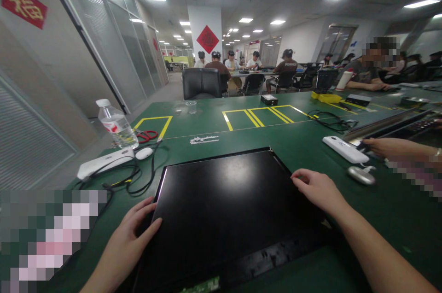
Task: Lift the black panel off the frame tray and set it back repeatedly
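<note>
A large black flat panel [221, 205] lies face up on the green table in front of me, its near edge showing a strip of circuit board. My left hand [133, 233] grips the panel's left edge, thumb on top and fingers around the side. My right hand [316, 189] rests on the panel's right edge with its fingers curled against it.
A water bottle [116, 123], red scissors [147, 136], a white power strip [103, 163] and tangled cables lie at the left. A white device [345, 149] and a mouse [361, 175] sit at the right beside another person's arm [397, 149]. Several people sit at far tables.
</note>
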### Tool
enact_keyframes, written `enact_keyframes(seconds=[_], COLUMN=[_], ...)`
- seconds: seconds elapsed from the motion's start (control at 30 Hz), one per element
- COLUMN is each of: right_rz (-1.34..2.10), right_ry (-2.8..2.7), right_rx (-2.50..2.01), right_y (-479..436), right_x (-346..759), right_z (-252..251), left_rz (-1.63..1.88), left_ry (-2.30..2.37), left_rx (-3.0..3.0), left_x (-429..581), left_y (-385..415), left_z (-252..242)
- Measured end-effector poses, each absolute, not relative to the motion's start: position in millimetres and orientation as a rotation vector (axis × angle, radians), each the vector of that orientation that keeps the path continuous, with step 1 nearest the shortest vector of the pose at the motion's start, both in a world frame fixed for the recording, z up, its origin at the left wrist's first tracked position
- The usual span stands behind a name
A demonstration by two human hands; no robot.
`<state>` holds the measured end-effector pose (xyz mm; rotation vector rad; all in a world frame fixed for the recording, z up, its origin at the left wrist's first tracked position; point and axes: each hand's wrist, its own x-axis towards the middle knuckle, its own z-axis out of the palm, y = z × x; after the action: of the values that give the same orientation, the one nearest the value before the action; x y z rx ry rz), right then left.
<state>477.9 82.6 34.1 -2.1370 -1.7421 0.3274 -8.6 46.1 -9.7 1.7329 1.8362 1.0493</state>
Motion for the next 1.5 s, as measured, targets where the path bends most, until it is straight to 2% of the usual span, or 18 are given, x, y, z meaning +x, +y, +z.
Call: enact_keyframes(seconds=[0.6,1.1,1.5], right_rz=[0.330,0.294,0.269], right_ry=[-1.743,-1.736,-1.752], right_rx=[-2.160,-2.164,-2.151], right_y=[82.3,81.3,81.3], right_x=[475.5,471.2,471.0], right_z=[35.2,36.4,34.1], left_rz=[0.894,0.948,0.839], left_ry=[1.896,1.889,1.915], left_rx=[2.104,1.781,1.993], left_x=[-7.8,-13.0,-11.8], left_y=[45.2,45.0,41.2], left_z=[-7.0,-9.2,-4.4])
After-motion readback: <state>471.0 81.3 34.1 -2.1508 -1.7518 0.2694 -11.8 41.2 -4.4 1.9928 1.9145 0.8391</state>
